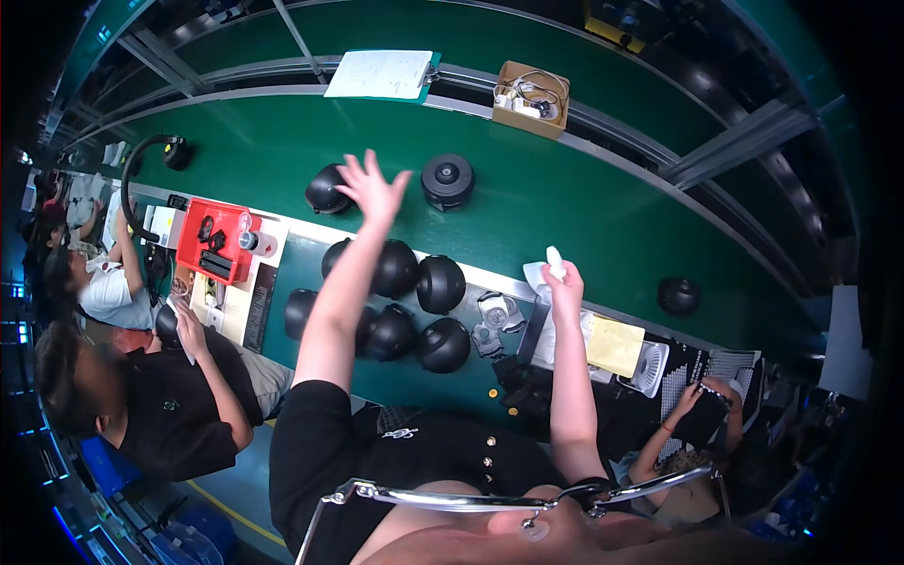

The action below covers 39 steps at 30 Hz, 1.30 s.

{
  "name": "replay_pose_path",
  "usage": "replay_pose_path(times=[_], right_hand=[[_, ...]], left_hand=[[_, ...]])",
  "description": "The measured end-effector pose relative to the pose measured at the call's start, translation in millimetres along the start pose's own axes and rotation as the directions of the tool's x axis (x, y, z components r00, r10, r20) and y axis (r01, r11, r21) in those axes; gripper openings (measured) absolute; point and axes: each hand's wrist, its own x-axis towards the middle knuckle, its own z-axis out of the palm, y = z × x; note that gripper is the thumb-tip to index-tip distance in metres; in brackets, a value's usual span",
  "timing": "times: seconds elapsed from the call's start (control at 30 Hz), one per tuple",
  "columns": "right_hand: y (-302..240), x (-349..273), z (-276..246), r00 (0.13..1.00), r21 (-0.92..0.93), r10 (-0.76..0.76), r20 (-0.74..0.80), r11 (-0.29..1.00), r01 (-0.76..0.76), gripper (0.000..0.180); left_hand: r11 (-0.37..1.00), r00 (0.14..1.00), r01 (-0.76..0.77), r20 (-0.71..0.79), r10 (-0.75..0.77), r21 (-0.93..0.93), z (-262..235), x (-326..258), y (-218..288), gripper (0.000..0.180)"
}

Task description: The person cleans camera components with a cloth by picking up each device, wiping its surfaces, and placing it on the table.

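the left hand [372, 186] is raised over the green conveyor belt [584, 202], fingers spread wide and holding nothing; its grip is open. it hovers between a black dome-shaped housing [326, 189] and a round black disc-like unit [447, 180], both lying on the belt, and touches neither as far as can be told

the right hand [563, 282] is lifted near the tabletop's far edge, its grip closed on a small white piece [554, 260] that sticks up above the fingers; what the piece is cannot be told. just beside that hand lie a yellow cloth [614, 346] and a clear plastic part [497, 314]

on the tabletop close to the belt's near edge sits a cluster of black dome shells [414, 306] in two rows, touching one another. toward the tabletop's left end stands a red tray [218, 239] with small dark parts in it. another lone black dome [678, 296] rests on the belt well off to the right. at the belt's far edge lie a clipboard with a white sheet [380, 74] and a small cardboard box [532, 98] with cables

other people sit at the left and at the right
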Motion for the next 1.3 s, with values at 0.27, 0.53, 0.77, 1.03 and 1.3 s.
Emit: replay_pose_path(times=[0.27, 0.53, 0.77, 1.03, 1.3], right_hand=[[-46, -31, -10, 0.884, -0.646, -0.404, 0.234, 0.615, 0.452, 0.021], [-60, -40, 48, 0.938, 0.127, 0.008, 0.346, 0.99, -0.055, 0.058], [-72, -76, 73, 0.555, 0.114, 0.364, 0.748, 0.753, -0.648, 0.06], [-67, -126, 35, 0.906, -0.138, -0.274, 0.323, 0.933, 0.331, 0.058], [-118, -144, 15, 0.794, -0.016, 0.372, 0.481, 0.909, -0.416, 0.06]], left_hand=[[0.859, 0.855, 0.458, 0.151, -0.496, 0.227, -66, 47, -98, 0.097], [0.409, 0.833, 0.23, 0.396, 0.386, -0.883, -108, -37, -52, 0.107], [-0.155, 0.534, 0.723, 0.401, 0.744, -0.674, -144, -138, 53, 0.129], [0.024, 0.811, 0.498, 0.475, 0.34, -0.867, -122, -230, 77, 0.059], [0.339, 0.735, 0.268, 0.419, 0.533, -0.902, -157, -218, 69, 0.095]])
